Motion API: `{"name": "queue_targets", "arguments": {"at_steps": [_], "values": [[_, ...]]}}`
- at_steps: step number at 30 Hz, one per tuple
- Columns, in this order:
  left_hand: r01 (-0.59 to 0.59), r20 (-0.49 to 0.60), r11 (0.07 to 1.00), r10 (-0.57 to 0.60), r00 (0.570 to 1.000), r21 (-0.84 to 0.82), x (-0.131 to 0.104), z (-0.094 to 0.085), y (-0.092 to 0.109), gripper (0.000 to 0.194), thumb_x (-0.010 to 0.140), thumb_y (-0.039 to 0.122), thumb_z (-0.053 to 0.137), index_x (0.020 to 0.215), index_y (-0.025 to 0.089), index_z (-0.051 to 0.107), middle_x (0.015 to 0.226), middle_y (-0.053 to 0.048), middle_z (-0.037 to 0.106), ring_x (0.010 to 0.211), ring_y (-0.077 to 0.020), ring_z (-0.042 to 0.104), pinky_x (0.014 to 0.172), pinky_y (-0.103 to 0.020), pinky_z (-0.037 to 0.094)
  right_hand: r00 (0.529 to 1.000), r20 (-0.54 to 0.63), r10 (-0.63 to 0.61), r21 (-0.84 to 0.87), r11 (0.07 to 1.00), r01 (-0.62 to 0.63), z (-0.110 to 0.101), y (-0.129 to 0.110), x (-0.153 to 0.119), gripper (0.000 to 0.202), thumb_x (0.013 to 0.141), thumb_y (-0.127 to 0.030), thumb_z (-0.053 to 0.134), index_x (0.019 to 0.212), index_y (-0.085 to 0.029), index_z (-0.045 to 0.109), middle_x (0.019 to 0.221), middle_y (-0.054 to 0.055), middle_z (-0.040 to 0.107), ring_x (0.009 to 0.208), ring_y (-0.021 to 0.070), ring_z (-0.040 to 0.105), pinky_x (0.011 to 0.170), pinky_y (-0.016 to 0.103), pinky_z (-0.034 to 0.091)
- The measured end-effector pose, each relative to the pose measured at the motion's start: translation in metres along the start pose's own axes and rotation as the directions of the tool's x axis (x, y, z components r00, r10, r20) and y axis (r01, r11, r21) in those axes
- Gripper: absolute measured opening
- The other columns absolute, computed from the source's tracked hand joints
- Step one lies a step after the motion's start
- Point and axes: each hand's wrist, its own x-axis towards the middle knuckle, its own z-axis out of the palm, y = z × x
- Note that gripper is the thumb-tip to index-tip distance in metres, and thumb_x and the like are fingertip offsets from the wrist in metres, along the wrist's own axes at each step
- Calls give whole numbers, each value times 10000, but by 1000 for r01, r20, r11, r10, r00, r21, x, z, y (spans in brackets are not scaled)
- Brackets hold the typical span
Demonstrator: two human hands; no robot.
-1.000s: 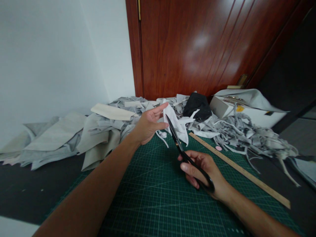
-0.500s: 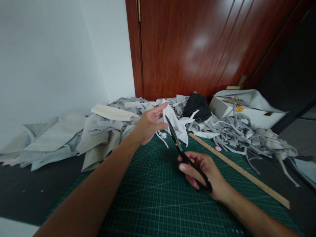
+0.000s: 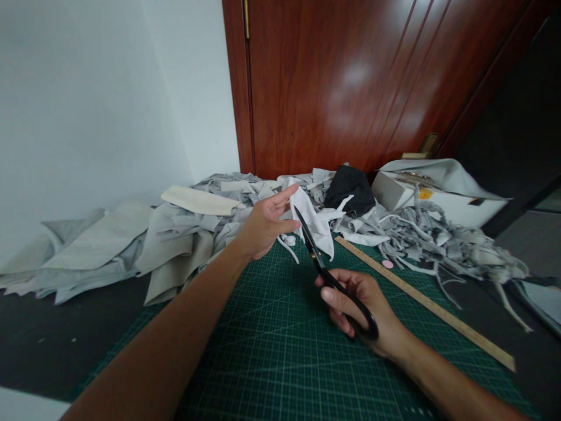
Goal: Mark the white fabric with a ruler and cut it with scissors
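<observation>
A piece of white cloth (image 3: pixel 316 227) hangs from the fingers of my left hand (image 3: pixel 266 225), above the far part of the green cutting mat (image 3: pixel 280 339). My right hand (image 3: pixel 357 307) is closed around the handles of black scissors (image 3: pixel 316 257). Their blades point up and to the left, with the tip against the white cloth beside my left thumb. Whether cloth lies between the blades is hard to tell.
Grey and cream fabric pieces (image 3: pixel 100 240) lie at the left. A wooden ruler (image 3: pixel 425 301) crosses the mat's right side, near a pink disc (image 3: pixel 387 264). Behind are black cloth (image 3: pixel 350 190), tangled grey strips (image 3: pixel 421 231), a white box (image 3: pixel 456 204) and a brown door (image 3: pixel 324 88).
The scissors and my right hand have shifted very slightly. My left hand still holds the white cloth in nearly the same spot.
</observation>
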Motion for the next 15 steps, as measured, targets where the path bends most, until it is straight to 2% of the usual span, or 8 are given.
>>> {"name": "queue_targets", "arguments": {"at_steps": [10,15], "values": [[1,-10,1000,-1,1000,-11,-3,3,2,911,637,75,902,1496,155,612,1399,-147,714,1431,-325,553,1163,-427,468,1000,-3,-18,69,997,18,-1,0,1,545,756,-589,920,944,-144,665,453,-84,530,325,44,382,335,152,275],[0,-7,1000,0,1000,-14,-2,2,-1,897,649,66,892,1497,152,609,1372,-141,731,1364,-268,605,1139,-369,466,1000,2,-18,66,998,18,-1,0,1,533,760,-575,923,948,-141,677,456,-78,540,326,45,394,333,148,273]]}}
